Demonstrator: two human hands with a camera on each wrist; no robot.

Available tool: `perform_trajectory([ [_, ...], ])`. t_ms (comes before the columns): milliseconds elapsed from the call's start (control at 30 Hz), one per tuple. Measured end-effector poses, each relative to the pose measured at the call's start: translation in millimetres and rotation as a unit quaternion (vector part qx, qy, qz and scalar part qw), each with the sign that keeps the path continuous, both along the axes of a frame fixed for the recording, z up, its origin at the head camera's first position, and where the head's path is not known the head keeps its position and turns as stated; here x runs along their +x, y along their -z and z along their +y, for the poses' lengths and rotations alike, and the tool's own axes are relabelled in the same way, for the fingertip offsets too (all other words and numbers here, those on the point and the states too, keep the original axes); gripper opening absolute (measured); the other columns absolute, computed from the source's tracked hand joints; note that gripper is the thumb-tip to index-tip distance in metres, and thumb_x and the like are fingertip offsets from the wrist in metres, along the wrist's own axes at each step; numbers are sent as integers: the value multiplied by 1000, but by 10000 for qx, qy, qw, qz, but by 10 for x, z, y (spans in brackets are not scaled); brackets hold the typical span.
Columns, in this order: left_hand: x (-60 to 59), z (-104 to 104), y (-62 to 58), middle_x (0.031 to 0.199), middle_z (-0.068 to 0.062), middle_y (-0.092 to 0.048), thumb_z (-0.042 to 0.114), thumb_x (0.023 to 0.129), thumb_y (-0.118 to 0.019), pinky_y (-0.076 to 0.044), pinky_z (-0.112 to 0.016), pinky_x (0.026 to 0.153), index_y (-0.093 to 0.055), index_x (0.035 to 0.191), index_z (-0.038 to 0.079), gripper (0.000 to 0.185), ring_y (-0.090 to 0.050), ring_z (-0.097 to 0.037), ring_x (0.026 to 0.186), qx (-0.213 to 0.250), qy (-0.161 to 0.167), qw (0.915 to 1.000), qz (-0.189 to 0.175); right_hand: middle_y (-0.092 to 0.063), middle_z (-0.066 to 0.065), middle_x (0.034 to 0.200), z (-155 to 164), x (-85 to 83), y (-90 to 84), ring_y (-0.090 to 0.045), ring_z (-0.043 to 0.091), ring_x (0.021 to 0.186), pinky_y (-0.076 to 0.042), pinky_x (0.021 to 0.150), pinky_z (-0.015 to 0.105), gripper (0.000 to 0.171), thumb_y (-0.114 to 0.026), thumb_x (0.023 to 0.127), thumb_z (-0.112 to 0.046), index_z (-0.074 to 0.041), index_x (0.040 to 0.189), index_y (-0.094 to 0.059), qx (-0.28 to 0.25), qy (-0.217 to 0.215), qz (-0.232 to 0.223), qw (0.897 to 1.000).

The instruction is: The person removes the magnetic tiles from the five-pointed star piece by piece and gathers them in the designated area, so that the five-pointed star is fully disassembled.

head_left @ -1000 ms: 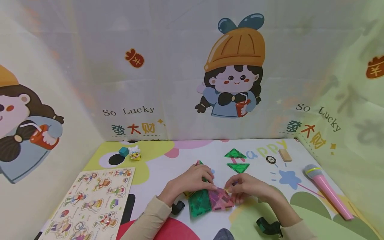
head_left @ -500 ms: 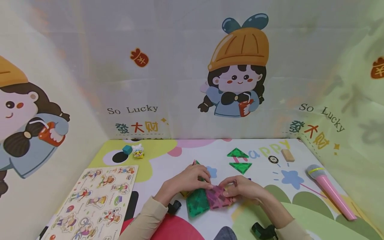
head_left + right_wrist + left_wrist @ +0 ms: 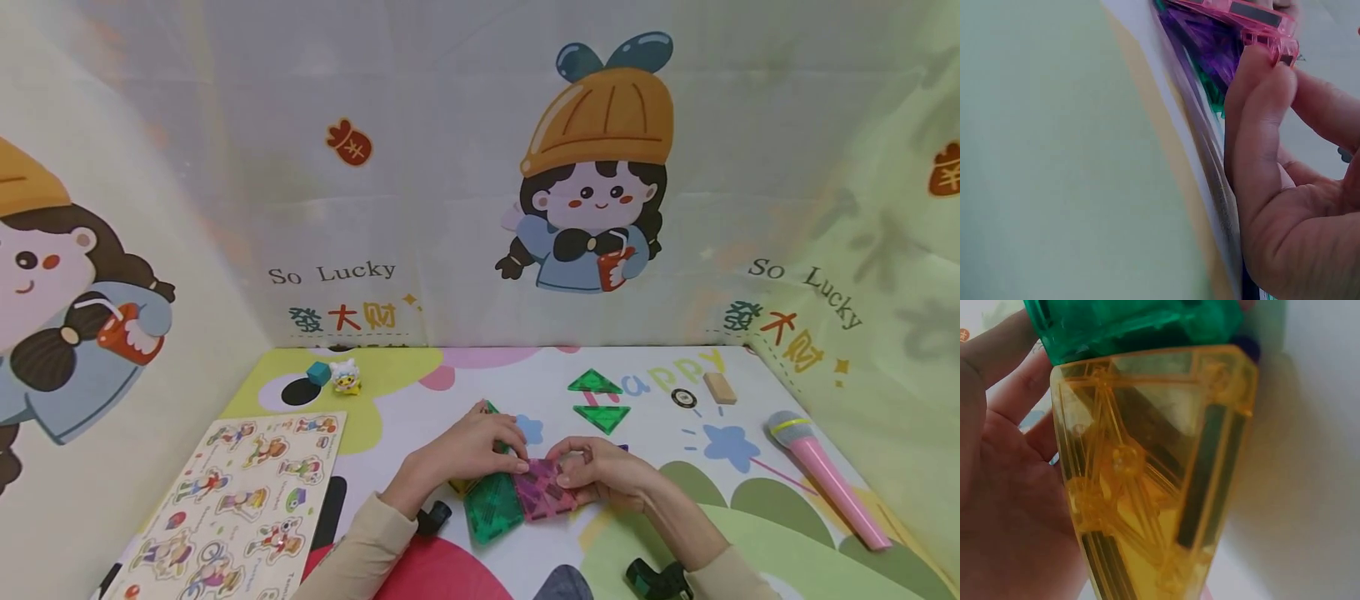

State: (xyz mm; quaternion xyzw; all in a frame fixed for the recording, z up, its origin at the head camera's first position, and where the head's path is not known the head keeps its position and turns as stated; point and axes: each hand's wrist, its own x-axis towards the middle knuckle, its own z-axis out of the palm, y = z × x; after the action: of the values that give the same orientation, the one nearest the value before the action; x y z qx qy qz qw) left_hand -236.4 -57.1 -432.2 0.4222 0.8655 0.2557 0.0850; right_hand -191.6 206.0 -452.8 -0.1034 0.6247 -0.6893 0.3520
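At the front middle of the mat stands a small build of clear magnetic tiles. A green tile [image 3: 492,504] and a pink tile [image 3: 546,492] lean side by side. My left hand [image 3: 480,446] curls over the top of the green tile. In the left wrist view a yellow triangular tile [image 3: 1147,469] lies against the palm, under the green tile [image 3: 1129,325]. My right hand [image 3: 600,471] pinches the pink tile's right edge. The right wrist view shows fingertips [image 3: 1260,81] on the pink tile [image 3: 1254,19], with a purple tile [image 3: 1210,44] behind it.
Two green triangle tiles [image 3: 595,383] [image 3: 602,416] lie flat behind the hands. A wooden block [image 3: 720,388] and a pink microphone [image 3: 825,479] are at the right. A picture puzzle board [image 3: 240,500] lies at the left. A teal cube [image 3: 318,373] and small toy [image 3: 346,377] sit far left.
My right hand has drawn in to the left and closed more tightly over the pink tile. The left hand stays on the green tile.
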Motion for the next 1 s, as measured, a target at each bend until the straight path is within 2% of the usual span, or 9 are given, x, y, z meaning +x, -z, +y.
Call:
perform_trajectory([
  [100,-1,13,-16,106,19,-70,41,91,-70,-12,-61,122,-77,96,31,13,-54,-15,133,-17,130,9999,71,-62,-5,75,-1,-2,-6,-62,6,65,-57,63,24,39,-63,92,-2,4,125,-44,17,91,92,9999],
  [200,-3,23,-26,101,21,-70,38,91,-71,-17,-57,122,-77,97,30,12,-61,-6,119,-35,210,9997,134,-60,-5,76,-2,-6,-16,-61,6,64,-56,59,23,40,-65,91,-1,4,125,-44,130,156,289,9994],
  [333,-1,27,-35,97,21,-70,35,89,-74,-18,-56,122,-77,97,28,11,-62,3,99,-40,229,9996,157,-59,-4,79,-11,-4,-29,-60,6,63,-53,56,21,42,-67,89,-1,5,124,-46,299,200,545,9979],
  [600,2,24,-45,99,21,-71,36,89,-74,-19,-56,122,-77,100,28,14,-63,4,98,-78,287,9994,192,-54,-1,79,-29,15,-35,-60,8,61,-54,55,23,37,-65,89,0,5,120,-44,322,143,854,9957],
  [767,-1,26,-42,101,18,-72,37,88,-75,-18,-56,122,-76,104,28,18,-63,2,93,-101,220,9995,180,-60,-1,77,-29,15,-43,-59,7,58,-53,54,23,35,-65,88,2,3,118,-46,367,326,796,9956],
  [1000,3,23,-28,103,17,-71,36,88,-75,-16,-57,122,-74,105,30,18,-62,3,99,-66,160,9998,93,-59,-5,72,-29,11,-43,-60,6,59,-54,54,22,35,-65,87,3,1,117,-47,344,369,734,9960],
])
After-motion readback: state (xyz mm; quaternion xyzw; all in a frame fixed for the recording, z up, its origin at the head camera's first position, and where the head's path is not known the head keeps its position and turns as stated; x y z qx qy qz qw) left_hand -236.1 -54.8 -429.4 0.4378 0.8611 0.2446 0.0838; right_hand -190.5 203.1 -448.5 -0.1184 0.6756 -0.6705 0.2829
